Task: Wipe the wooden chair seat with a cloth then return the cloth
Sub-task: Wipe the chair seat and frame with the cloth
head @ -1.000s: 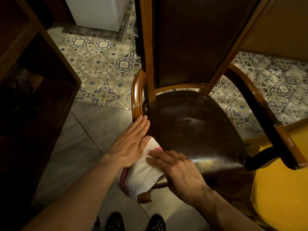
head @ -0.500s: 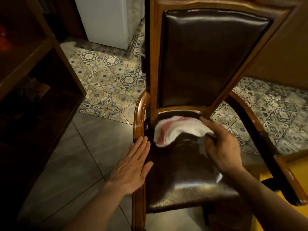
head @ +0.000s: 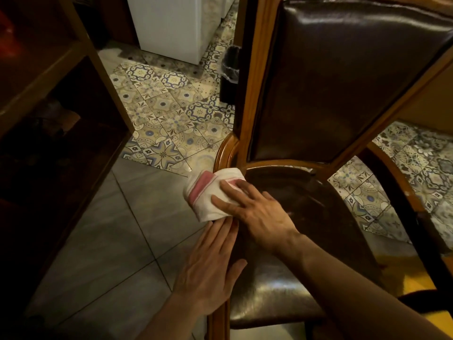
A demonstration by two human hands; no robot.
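A wooden chair with a dark glossy seat (head: 311,217) and a padded dark backrest (head: 343,77) fills the right half of the view. A white cloth with pink stripes (head: 208,192) lies bunched over the seat's left edge, near the left armrest (head: 224,150). My right hand (head: 255,212) presses flat on the cloth, fingers spread toward the left. My left hand (head: 210,268) lies flat and open against the seat's left rim, just below the cloth, holding nothing.
A dark wooden shelf unit (head: 49,119) stands at the left. Patterned floor tiles (head: 169,114) and grey tiles (head: 117,241) lie between it and the chair. A white appliance (head: 171,25) and a small bin (head: 230,69) stand behind. Something yellow (head: 421,290) sits at the lower right.
My right hand swept the cloth from the back middle of the seat over to its left edge. The left hand stayed flat on the left rim. The view shifted slightly.
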